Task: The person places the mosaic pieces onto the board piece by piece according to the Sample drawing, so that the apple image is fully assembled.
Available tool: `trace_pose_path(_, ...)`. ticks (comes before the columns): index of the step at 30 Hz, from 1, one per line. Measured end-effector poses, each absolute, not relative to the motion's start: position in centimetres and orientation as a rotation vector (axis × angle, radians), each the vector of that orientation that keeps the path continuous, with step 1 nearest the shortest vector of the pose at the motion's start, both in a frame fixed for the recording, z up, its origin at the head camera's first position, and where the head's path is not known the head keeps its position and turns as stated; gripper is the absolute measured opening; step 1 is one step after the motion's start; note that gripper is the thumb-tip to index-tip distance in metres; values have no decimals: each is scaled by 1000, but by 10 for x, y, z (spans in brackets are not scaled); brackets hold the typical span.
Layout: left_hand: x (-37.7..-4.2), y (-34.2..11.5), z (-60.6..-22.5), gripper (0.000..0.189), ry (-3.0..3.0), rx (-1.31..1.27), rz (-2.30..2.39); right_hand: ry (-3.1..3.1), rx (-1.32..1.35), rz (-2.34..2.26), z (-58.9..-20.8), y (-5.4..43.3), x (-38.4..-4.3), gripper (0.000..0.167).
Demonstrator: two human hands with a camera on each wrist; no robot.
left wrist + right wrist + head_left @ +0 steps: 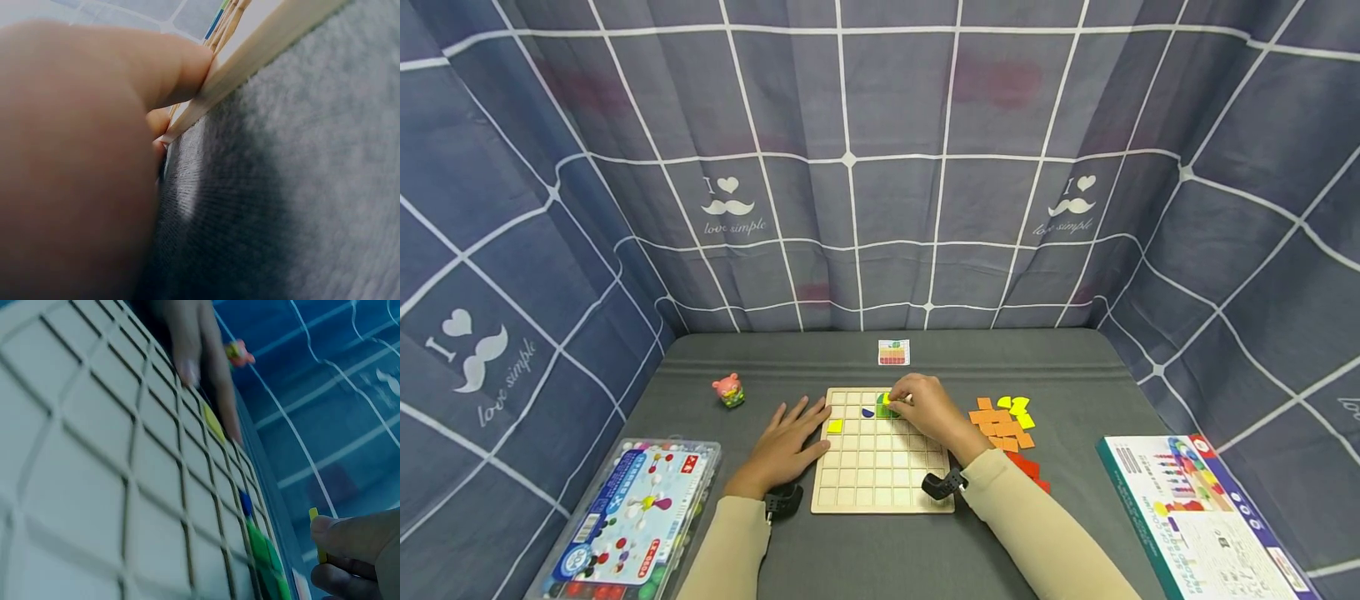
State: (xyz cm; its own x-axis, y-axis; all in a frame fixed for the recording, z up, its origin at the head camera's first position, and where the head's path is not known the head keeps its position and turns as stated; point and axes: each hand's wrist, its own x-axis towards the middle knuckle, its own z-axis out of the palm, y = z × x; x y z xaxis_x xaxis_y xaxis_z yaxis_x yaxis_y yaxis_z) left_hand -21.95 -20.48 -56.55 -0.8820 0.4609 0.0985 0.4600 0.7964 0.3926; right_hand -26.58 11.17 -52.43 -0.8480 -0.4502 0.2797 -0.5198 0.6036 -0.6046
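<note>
Your right hand (934, 412) pinches a yellow tile (314, 513) between thumb and fingers, a narrow hold, and the right wrist view shows that tile lifted off the board (880, 479), near its far edge. Your left hand (786, 446) grips nothing: its fingers lie spread and straight, and the thumb and fingertips touch the board's left edge. The board sits flat on the table (850, 567), between your two arms. On it, green pieces (886, 412) lie right by your right hand, partly hidden by it; a small blue piece (867, 413) lies just left of them, and another yellow tile, a square (835, 427), lies by the left edge near your left fingertips. Just beyond the board stands a small printed card (894, 352); whether it leans on anything you cannot tell. To the right of the board you have a cluster of orange tiles (996, 427), with loose yellow pieces (1018, 407) at its far right and red tiles (1028, 468) nearer you, partly behind your sleeve (1030, 517). A pink pig (728, 389) is on the left, beyond a see-through box (632, 517), and a white box (1206, 517) lies at far right
</note>
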Motion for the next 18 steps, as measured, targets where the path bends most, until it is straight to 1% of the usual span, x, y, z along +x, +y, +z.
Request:
trace_pose_path(5,-220,-207,-566,68,2973,781,666,-2741,945,998,-524,82,-258,8)
trace_pose_path(10,-220,-209,-568,68,2972,789,671,-2737,1051,907,-532,58,-254,6)
trace_pose_path(18,-222,-209,-569,69,2965,789,658,-2734,1071,653,-545,43,-252,8)
